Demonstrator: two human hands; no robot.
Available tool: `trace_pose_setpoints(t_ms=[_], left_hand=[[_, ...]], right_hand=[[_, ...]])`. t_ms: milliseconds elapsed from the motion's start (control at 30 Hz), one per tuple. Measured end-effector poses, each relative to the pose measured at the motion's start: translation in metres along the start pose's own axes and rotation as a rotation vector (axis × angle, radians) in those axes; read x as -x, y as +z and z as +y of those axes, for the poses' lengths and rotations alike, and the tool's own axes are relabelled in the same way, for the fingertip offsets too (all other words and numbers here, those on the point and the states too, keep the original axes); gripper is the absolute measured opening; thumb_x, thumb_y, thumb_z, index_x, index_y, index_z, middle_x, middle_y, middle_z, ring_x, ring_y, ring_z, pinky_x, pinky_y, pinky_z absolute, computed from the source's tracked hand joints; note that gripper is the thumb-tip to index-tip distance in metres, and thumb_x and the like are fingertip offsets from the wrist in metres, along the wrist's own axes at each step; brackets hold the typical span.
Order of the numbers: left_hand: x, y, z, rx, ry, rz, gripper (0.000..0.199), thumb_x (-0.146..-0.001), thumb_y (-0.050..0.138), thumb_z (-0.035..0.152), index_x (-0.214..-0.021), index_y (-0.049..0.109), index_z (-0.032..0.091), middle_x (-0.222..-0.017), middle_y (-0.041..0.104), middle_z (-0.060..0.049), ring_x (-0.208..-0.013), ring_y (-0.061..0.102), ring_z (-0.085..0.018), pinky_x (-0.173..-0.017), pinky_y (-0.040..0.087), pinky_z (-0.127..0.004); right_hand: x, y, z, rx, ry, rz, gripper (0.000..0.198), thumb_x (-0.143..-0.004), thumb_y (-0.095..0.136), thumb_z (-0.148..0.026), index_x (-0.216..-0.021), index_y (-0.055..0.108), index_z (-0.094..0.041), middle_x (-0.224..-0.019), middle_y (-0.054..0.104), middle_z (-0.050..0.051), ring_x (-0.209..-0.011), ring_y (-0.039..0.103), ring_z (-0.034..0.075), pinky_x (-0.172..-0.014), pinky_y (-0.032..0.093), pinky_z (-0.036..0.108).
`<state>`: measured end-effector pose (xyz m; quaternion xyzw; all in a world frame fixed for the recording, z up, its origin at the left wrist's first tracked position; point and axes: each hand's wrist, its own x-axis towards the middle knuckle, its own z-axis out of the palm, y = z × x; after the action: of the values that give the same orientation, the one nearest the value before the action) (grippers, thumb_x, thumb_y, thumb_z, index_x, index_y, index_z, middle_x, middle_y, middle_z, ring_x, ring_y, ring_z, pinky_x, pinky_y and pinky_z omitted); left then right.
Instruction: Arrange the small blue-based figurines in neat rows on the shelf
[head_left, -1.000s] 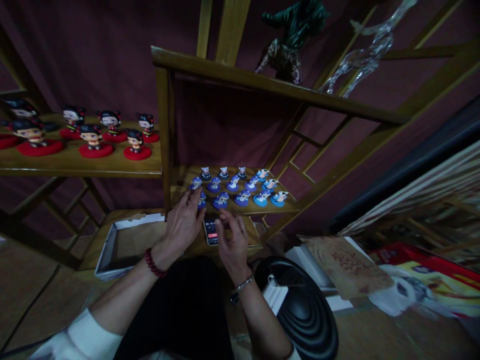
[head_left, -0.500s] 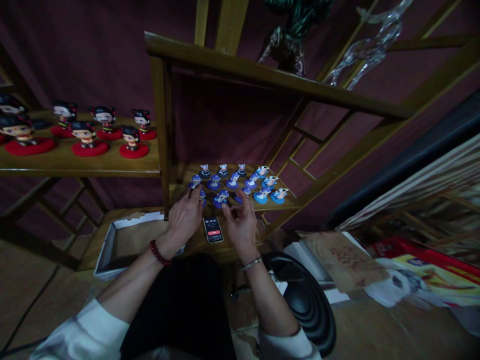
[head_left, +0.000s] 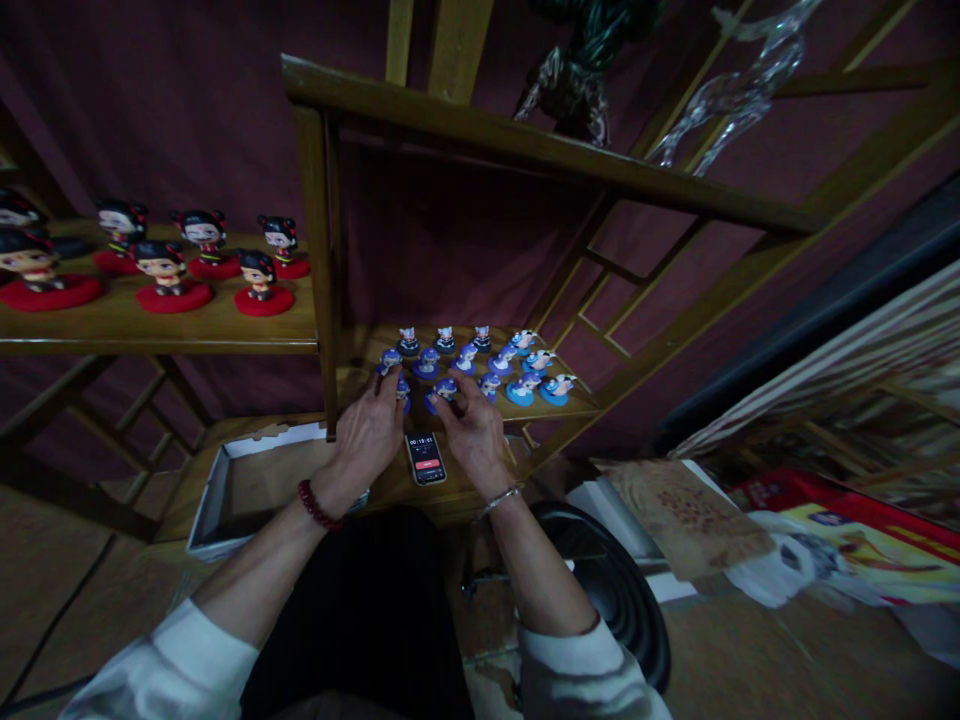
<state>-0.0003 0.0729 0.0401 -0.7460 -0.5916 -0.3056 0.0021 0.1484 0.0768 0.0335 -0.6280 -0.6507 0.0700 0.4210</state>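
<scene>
Several small blue-based figurines (head_left: 480, 362) stand in rows on a low wooden shelf (head_left: 577, 408). My left hand (head_left: 369, 437) reaches to the front left of the group, its fingers stretched over the nearest figurine (head_left: 391, 361) and touching it. My right hand (head_left: 474, 432) is at the front row, thumb and fingers closed around a purple-blue figurine (head_left: 444, 388). A phone (head_left: 426, 458) with a lit timer screen lies flat between my two hands, on the board below the shelf.
Several dolls on red bases (head_left: 169, 285) stand on the higher left shelf. A white shallow box (head_left: 225, 500) lies at lower left. A black round object (head_left: 615, 600), a paper bag (head_left: 682, 515) and a red-yellow box (head_left: 862, 535) are at right. A dark statue (head_left: 574, 75) stands overhead.
My right hand has moved up from beside the phone to the front row of figurines and closed on one. My left hand has stayed at the front left figurines.
</scene>
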Motion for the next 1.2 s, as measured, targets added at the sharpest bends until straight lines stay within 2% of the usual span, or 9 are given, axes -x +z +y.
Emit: trace_pose_setpoints(t_ms=[100,233,467,600,767,1033,1200], left_hand=[[0.0003,0.0001,0.0008,-0.006,-0.012,-0.003,0.045,-0.088,0.042,0.02,-0.132,0.038,0.018,-0.124,0.056,-0.01,-0.098,0.062,-0.022,-0.077,0.052,-0.032],[0.0006,-0.0001,0.0027,-0.018,-0.015,0.007,0.045,-0.088,0.042,0.02,-0.134,0.037,0.018,-0.125,0.055,-0.011,-0.099,0.062,-0.023,-0.077,0.052,-0.033],[0.0001,-0.0038,0.0049,-0.044,-0.023,-0.012,0.043,-0.089,0.041,0.021,-0.131,0.04,0.017,-0.124,0.056,-0.011,-0.098,0.062,-0.024,-0.076,0.052,-0.033],[0.0011,-0.0056,0.0073,-0.094,-0.034,-0.026,0.042,-0.089,0.041,0.023,-0.13,0.042,0.016,-0.119,0.059,-0.011,-0.09,0.064,-0.025,-0.07,0.052,-0.034],[0.0031,-0.0043,0.008,-0.133,-0.042,-0.017,0.045,-0.089,0.041,0.024,-0.133,0.038,0.017,-0.121,0.058,-0.012,-0.088,0.065,-0.025,-0.068,0.052,-0.034],[0.0036,-0.0048,0.0068,-0.113,-0.025,-0.015,0.046,-0.089,0.042,0.026,-0.134,0.037,0.015,-0.117,0.058,-0.013,-0.091,0.064,-0.024,-0.072,0.051,-0.033],[0.0033,-0.0062,0.0074,-0.108,-0.028,-0.021,0.043,-0.089,0.043,0.025,-0.131,0.04,0.015,-0.115,0.059,-0.013,-0.091,0.064,-0.024,-0.072,0.051,-0.033]], right_hand=[[-0.0022,-0.0006,-0.0001,0.021,0.012,-0.037,0.036,-0.081,0.054,-0.04,-0.11,0.058,-0.02,-0.083,0.069,0.003,-0.063,0.06,0.015,-0.059,0.044,0.027],[-0.003,0.0,0.0016,-0.02,-0.003,-0.046,0.035,-0.081,0.054,-0.04,-0.109,0.059,-0.02,-0.076,0.068,0.002,-0.062,0.059,0.015,-0.057,0.043,0.025],[-0.0044,0.0021,0.0044,-0.06,-0.015,-0.056,0.035,-0.081,0.055,-0.039,-0.109,0.059,-0.019,-0.075,0.067,0.002,-0.063,0.059,0.015,-0.059,0.044,0.025],[-0.005,0.0015,0.0037,-0.057,-0.036,-0.06,0.034,-0.081,0.055,-0.037,-0.11,0.059,-0.018,-0.078,0.068,0.003,-0.066,0.06,0.016,-0.061,0.045,0.025],[-0.0042,0.0007,0.0019,-0.036,-0.04,-0.046,0.034,-0.081,0.056,-0.035,-0.11,0.059,-0.019,-0.083,0.068,0.004,-0.067,0.061,0.015,-0.061,0.045,0.026],[-0.0035,0.0011,0.0053,0.016,-0.057,-0.062,0.036,-0.08,0.056,-0.037,-0.111,0.058,-0.019,-0.068,0.066,0.001,-0.06,0.059,0.015,-0.056,0.043,0.025],[-0.0034,0.0026,0.0056,0.048,-0.047,-0.048,0.034,-0.08,0.057,-0.036,-0.109,0.059,-0.018,-0.07,0.066,0.002,-0.062,0.059,0.016,-0.057,0.042,0.025]])
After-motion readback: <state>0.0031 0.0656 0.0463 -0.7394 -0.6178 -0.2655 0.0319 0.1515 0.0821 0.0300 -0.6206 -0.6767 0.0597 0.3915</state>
